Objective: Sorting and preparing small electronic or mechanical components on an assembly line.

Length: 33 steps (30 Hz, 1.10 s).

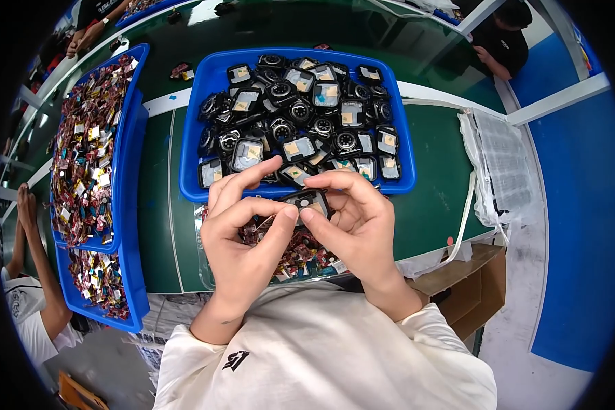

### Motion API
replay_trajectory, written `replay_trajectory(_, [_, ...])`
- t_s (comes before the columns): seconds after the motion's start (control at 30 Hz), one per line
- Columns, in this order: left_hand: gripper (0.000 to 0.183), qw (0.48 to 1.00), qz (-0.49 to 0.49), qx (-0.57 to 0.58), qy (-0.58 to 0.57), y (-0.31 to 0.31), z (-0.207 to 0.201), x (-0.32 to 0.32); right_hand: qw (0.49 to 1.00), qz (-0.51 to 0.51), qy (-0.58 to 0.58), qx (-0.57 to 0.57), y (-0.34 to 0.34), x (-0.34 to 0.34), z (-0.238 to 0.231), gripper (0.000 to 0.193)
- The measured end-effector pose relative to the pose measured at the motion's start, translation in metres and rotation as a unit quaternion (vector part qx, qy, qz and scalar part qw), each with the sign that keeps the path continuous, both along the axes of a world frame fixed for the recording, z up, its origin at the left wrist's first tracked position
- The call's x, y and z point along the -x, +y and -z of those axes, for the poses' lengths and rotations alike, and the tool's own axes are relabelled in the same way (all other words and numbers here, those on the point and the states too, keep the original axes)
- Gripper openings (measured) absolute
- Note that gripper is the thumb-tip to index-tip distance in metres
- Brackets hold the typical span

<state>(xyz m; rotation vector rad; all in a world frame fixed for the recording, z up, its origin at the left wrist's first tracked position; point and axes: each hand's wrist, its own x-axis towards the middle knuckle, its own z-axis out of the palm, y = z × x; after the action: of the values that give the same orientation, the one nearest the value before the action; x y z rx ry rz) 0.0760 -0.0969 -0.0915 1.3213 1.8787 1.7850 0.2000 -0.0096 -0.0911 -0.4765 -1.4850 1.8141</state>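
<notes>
Between my two hands is a dark smartwatch case with a small pale round spot on it. My left hand pinches its left edge between thumb and index finger, the other fingers raised. My right hand grips the right side, thumb in front and fingers curled around behind. Just beyond my fingers stands a blue tray heaped with black watch cases, some with round dials, others with grey backs and tan stickers. Under my hands, a clear tray contains small reddish electronic parts, partly hidden by my hands.
At the left, stacked blue bins hold many small parts with wires. On the right are a translucent plastic stack, a white strap and an open cardboard box. Other people work around the green table.
</notes>
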Motion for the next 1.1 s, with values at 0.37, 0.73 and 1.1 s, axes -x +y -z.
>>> replay_trajectory(0.37, [0.004, 1.0, 0.006, 0.009, -0.001, 0.002, -0.001, 0.0, 0.997, 0.031, -0.006, -0.07, -0.003, 0.0, 0.003, 0.024])
replay_trajectory(0.73, [0.007, 0.999, 0.012, 0.006, 0.046, 0.004, -0.002, -0.003, 0.984, 0.091, 0.011, -0.15, -0.003, 0.0, 0.009, 0.019])
replay_trajectory(1.1, [0.016, 0.991, -0.008, -0.048, 0.122, 0.004, -0.007, -0.001, 0.992, 0.099, 0.052, -0.055, 0.014, -0.004, 0.0, 0.024])
